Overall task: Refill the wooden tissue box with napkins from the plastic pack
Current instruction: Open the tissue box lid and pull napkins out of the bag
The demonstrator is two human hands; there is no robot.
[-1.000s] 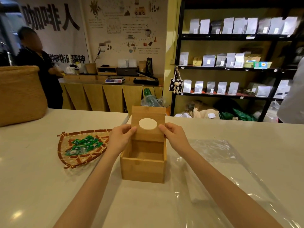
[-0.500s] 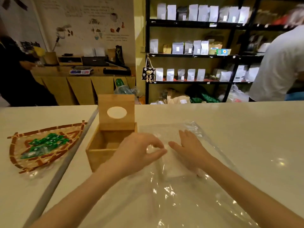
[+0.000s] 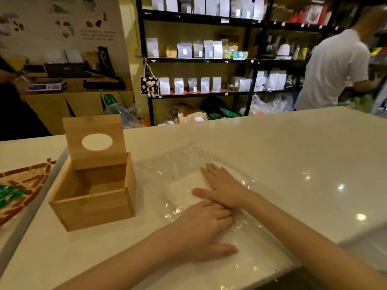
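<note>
The wooden tissue box [image 3: 92,208] stands open and empty on the white counter, its lid [image 3: 94,158] with the oval hole tipped upright at the back. To its right lies the clear plastic pack [image 3: 167,164] holding a flat stack of white napkins [image 3: 184,189]. My right hand [image 3: 224,187] rests palm down on the stack with its fingers spread. My left hand [image 3: 205,229] lies palm down on the near part of the pack, just below the right hand. I cannot tell whether either hand is under the plastic film.
A woven tray [image 3: 27,185] with green wrapped sweets [image 3: 8,195] sits at the left edge, beyond a seam in the counter. The counter's near corner [image 3: 293,264] is close on the right. A person in a white shirt [image 3: 333,70] stands by the shelves behind.
Both hands left the box lid, which stays upright, and moved right onto the plastic pack. They now lie flat on it, and the view has shifted right.
</note>
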